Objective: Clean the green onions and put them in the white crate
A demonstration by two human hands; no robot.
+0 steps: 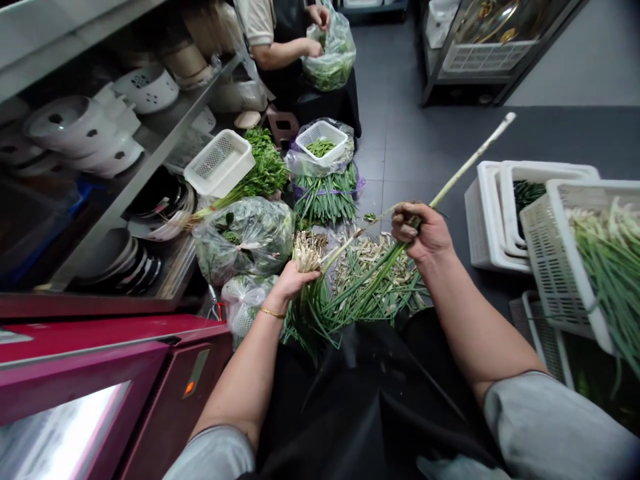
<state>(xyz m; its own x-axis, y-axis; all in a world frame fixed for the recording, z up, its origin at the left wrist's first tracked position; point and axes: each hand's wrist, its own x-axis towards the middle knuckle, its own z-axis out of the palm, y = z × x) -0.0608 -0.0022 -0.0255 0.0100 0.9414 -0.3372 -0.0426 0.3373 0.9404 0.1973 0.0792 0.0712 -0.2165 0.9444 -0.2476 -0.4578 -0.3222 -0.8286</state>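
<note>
My left hand [295, 283] is closed around a bunch of scallions [309, 250], their rooty white ends up and their green leaves hanging below. In my right hand [423, 230] a scallion [467, 162] is gripped, its pale end slanting up to the right and its green leaves trailing down to the left. A thin pale strip [360, 233] stretches between my two hands; whether it is a peeled layer or a leaf I cannot tell. Beneath and between the hands lies a heap of scallion trimmings [367, 267] on the floor.
At right stand white crates [565, 260], one filled with scallions [613, 247]. Bagged greens [245, 233], a white basket [220, 163] and leafy herbs [265, 160] lie left. Ahead, a co-worker's hands [315, 47] reach into a bag of greens [330, 67]. Shelves [150, 160] line the left.
</note>
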